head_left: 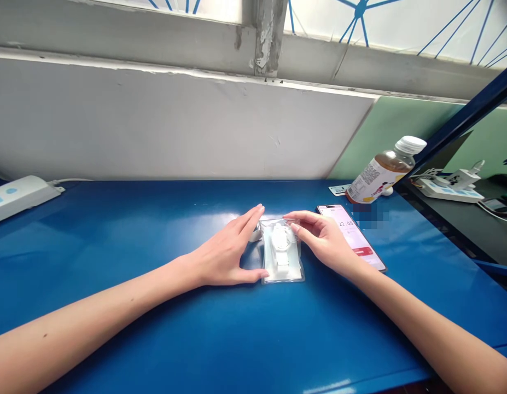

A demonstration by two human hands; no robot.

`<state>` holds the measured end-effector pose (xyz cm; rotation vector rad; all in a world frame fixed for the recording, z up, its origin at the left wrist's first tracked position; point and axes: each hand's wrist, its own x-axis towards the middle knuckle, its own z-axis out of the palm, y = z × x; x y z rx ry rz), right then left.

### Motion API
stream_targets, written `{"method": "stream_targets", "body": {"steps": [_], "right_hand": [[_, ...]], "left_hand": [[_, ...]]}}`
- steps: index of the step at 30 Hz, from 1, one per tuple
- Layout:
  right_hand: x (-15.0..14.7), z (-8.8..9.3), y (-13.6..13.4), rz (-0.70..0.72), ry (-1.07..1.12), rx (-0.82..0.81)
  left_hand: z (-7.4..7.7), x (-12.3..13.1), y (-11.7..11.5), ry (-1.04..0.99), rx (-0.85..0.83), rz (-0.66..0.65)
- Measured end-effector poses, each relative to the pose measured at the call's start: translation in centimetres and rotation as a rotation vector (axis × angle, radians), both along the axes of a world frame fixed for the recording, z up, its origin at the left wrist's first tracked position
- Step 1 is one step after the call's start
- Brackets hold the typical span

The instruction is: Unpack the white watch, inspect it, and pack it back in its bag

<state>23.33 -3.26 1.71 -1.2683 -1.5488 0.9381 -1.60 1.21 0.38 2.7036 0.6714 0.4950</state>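
Observation:
A small clear plastic pouch (294, 272) lies flat on the blue table (175, 339) in front of me. In it is a white item (281, 241) with a round upper part and a strap-like lower part; its kind is unclear. My left hand (228, 249) is open at the pouch's left side, thumb stretched to the lower left corner and fingers pointing away from me. A pale curved piece (256, 235) shows beside those fingers. With thumb and index finger, my right hand (319, 236) grips the pouch's upper right corner.
A phone (368, 249) lies right of the pouch, partly behind my right hand. Beyond it a drink bottle (380, 172) with a white cap stands near a small card (338, 190). Power strips are at far left (23, 197) and far right (454, 189). A wall (175, 126) borders the back.

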Motion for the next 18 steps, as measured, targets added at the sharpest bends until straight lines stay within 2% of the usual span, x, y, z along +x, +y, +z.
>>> {"method": "stream_targets", "body": {"steps": [8, 18], "right_hand": [[0.0, -0.5, -0.1, 0.037, 0.022, -0.081], [-0.6, -1.3, -0.1, -0.002, 0.054, -0.035]], "left_hand": [[0.3, 0.0, -0.2, 0.035, -0.009, -0.03], [0.3, 0.0, -0.1, 0.042, -0.02, -0.057]]}}
